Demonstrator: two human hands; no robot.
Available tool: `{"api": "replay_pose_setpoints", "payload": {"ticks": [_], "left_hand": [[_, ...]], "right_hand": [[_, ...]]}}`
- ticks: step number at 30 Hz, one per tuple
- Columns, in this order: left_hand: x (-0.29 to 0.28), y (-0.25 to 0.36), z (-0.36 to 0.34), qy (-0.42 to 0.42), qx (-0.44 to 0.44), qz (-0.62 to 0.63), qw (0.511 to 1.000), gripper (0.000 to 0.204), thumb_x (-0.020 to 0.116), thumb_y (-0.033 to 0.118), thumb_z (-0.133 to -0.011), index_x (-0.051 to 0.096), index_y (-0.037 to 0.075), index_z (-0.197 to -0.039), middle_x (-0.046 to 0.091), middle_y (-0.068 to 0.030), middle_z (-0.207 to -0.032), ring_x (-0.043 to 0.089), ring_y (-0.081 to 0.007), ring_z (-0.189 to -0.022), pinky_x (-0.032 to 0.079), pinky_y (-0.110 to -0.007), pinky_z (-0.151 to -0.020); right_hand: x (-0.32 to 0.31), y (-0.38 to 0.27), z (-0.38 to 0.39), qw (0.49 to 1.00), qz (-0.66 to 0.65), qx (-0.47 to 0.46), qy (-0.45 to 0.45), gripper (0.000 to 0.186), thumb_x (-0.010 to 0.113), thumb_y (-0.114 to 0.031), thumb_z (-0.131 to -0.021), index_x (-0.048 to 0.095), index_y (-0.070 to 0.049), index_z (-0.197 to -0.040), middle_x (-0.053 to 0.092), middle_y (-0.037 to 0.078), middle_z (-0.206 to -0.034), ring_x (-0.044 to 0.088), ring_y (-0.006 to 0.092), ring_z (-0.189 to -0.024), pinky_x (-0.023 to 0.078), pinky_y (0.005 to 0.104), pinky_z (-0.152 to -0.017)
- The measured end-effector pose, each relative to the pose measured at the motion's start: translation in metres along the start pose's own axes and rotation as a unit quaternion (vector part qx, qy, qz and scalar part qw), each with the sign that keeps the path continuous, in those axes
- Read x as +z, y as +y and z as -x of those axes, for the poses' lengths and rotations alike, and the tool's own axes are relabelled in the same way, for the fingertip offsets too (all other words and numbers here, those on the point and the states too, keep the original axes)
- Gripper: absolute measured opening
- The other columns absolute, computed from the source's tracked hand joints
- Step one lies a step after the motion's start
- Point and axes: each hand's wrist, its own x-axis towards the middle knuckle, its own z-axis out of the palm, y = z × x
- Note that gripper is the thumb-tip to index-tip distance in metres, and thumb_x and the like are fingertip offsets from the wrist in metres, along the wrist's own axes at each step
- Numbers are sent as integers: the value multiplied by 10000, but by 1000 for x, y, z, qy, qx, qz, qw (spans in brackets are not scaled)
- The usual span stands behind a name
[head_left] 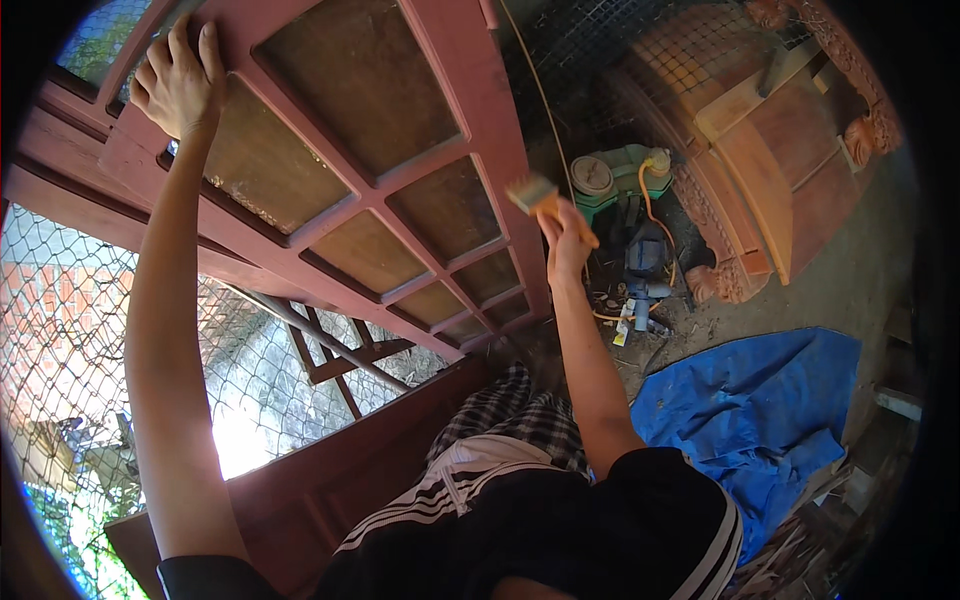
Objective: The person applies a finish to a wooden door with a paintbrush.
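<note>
My right hand (567, 235) is closed round the orange-brown handle of a flat paintbrush (535, 195). Its bristles point up and left, beside the right stile of a reddish-pink panelled door (365, 190); whether they touch it I cannot tell. The door leans upright in front of me, its brown rectangular panels framed by pink bars. High at the left, my left hand (182, 85) lies against the door frame, fingers spread and stretched out, palm side hidden.
Right of the door stand a green machine (625, 180) and a blue-grey power tool (645, 270) with an orange cord. Carved wooden furniture (770, 160) fills the upper right. A blue tarp (745, 400) covers floor at the right. Chain-link fence (70, 330) runs along the left.
</note>
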Motion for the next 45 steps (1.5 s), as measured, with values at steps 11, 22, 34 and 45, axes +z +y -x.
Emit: {"api": "replay_pose_setpoints", "payload": {"ticks": [11, 22, 34, 45], "left_hand": [[9, -1, -2, 13, -12, 10, 1000, 540, 353, 656, -970, 536, 347, -1374, 596, -21, -1262, 514, -270, -1215, 286, -483, -1076], [-4, -26, -16, 30, 20, -81, 996, 444, 500, 545, -961, 584, 294, -1318, 612, -23, -1177, 570, -269, -1122, 357, -457, -1037], [-46, 0, -19, 6, -16, 23, 1000, 368, 513, 377, -989, 570, 110, -1236, 547, -146, -1185, 487, -361, -1143, 331, -515, -1038], [-58, -17, -40, -25, -22, 13, 999, 426, 498, 415, -985, 554, 123, -1291, 520, -143, -1123, 471, -334, -1100, 320, -496, -1030]], "right_hand": [[68, -8, 10, 989, 104, -66, -77, 166, 627, -89, -957, 680, 57, -1014, 668, 102, -993, 685, 195, -897, 617, 348, -844], [94, -15, 41, 980, 64, -131, -133, 247, 620, -152, -986, 648, 45, -1132, 645, 123, -1115, 679, 223, -956, 602, 376, -890], [208, -86, 66, 693, 276, -606, -278, 295, 633, -48, -941, 657, -34, -1235, 670, 171, -1164, 649, 301, -1099, 533, 368, -872], [51, -29, 78, 552, 575, -409, -444, 464, 639, -25, -888, 612, -148, -1334, 608, 125, -1322, 625, 307, -1170, 552, 399, -924]]}}
